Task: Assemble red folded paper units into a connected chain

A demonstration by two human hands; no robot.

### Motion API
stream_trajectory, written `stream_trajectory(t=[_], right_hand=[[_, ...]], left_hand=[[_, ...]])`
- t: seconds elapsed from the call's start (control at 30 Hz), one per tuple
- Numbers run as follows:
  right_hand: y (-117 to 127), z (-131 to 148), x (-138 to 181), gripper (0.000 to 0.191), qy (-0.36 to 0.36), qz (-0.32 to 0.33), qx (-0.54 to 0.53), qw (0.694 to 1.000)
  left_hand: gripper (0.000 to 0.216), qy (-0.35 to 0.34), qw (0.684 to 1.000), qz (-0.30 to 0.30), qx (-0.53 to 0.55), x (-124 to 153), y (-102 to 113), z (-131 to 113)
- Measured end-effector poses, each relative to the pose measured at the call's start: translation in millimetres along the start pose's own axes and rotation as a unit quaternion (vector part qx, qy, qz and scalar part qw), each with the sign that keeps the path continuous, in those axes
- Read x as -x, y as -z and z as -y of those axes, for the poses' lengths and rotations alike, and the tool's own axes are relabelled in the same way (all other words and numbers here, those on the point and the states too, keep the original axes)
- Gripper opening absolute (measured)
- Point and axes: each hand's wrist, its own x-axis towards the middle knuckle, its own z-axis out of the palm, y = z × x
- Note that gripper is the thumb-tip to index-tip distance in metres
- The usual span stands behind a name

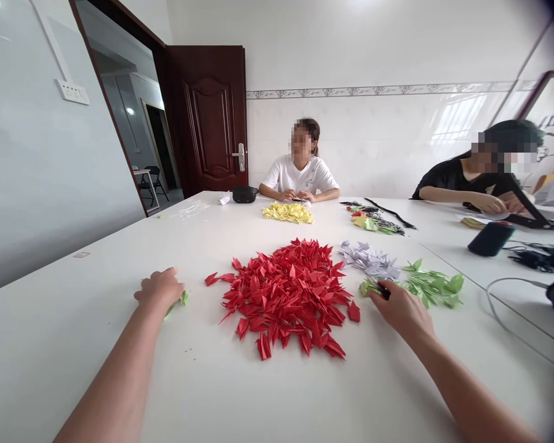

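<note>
My left hand (160, 287) is palm down on the table at the left, its fingers curled over light green folded paper (183, 298) that peeks out at the sides. Most of that paper is hidden under the hand. At the right, my right hand (406, 307) is closed on a small black tool (385, 291) with a thin, metallic-looking end; its kind is unclear. A green paper piece (365, 287) lies at the fingertips. Between my hands spreads a large heap of red folded paper cranes (289, 295). Light green cranes (434, 284) and pale lilac ones (370, 259) lie just beyond my right hand.
Across the white table (189, 394), yellow folded pieces (287, 213) lie before a person in white (300, 172). Strung cranes (373, 221) and a dark thread spool (490, 239) are farther right, near a person in black (457, 175). A cable (493, 317) curves along the right.
</note>
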Motion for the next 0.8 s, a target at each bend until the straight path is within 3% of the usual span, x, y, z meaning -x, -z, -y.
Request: stream_trajectory(t=[0.5, 0.8], right_hand=[[-0.9, 3.1, 1.4, 0.036, 0.015, -0.008, -0.098, 0.995], [-2.1, 3.4, 2.5, 0.034, 0.031, 0.001, -0.112, 0.993]], left_hand=[[0.053, -0.014, 1.0, -0.006, 0.018, -5.9, -0.5, 3.8], [0.027, -0.075, 0.994, -0.05, 0.062, -7.9, -2.0, 6.7]])
